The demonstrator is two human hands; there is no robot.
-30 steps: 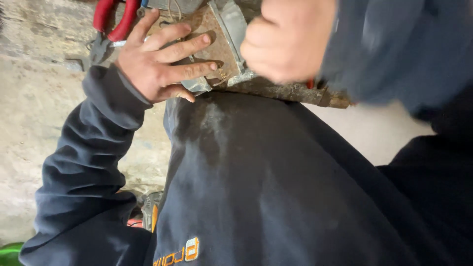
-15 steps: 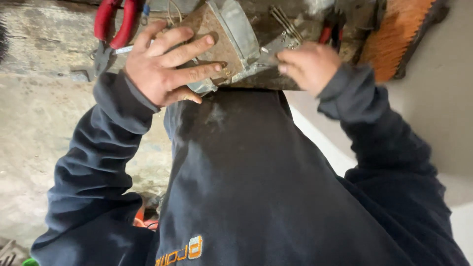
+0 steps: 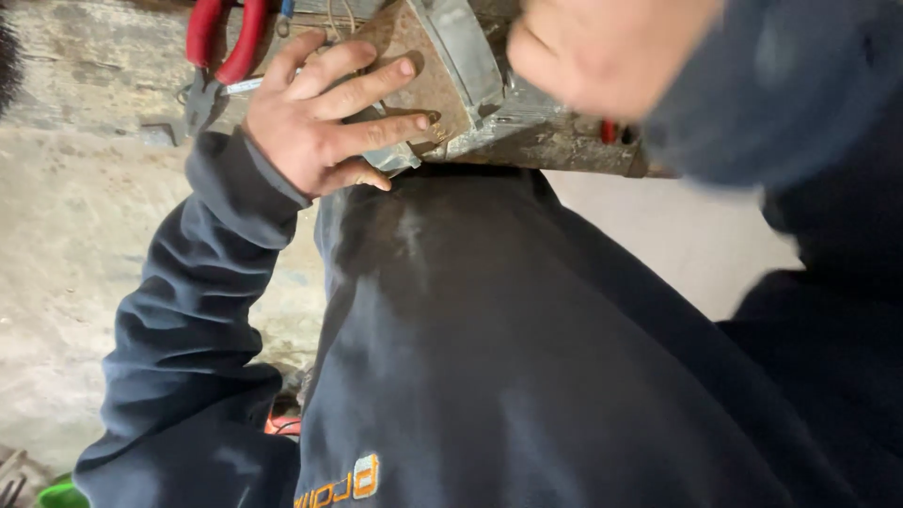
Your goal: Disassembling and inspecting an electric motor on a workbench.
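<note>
The left hand (image 3: 315,122) was laid flat, fingers (image 3: 372,89) spread, on a rusty brown metal plate (image 3: 414,71). The grip was apart, not closed round anything; the plate was pressed under the palm & fingertips only. The plate lay tilted, its far edge touching a folded piece of grey sheet metal (image 3: 470,66) just beyond the fingertips. More of that grey metal was seen under the little finger, near the plate's lower corner.

The right hand (image 3: 602,47) was held up close to the camera, blurred, w/ fingers curled in toward the palm. Whether its grip was clamped on sthg couldn't be told; nothing was seen clearly inside it. It was just beside the grey sheet metal, on the side away from the left hand.

Both pieces were carried on a rough, rusty tabletop (image 3: 564,150), whose edge ran below the right hand, touching the person's dark sweatshirt (image 3: 527,357).

Behind the left wrist, red-handled pliers (image 3: 221,47) lay on the tabletop, handles pointing away, jaws near the sleeve cuff. A small red item (image 3: 609,132) showed under the right hand, too hidden to identify. Grey concrete floor (image 3: 66,282) was seen past the left sleeve.
</note>
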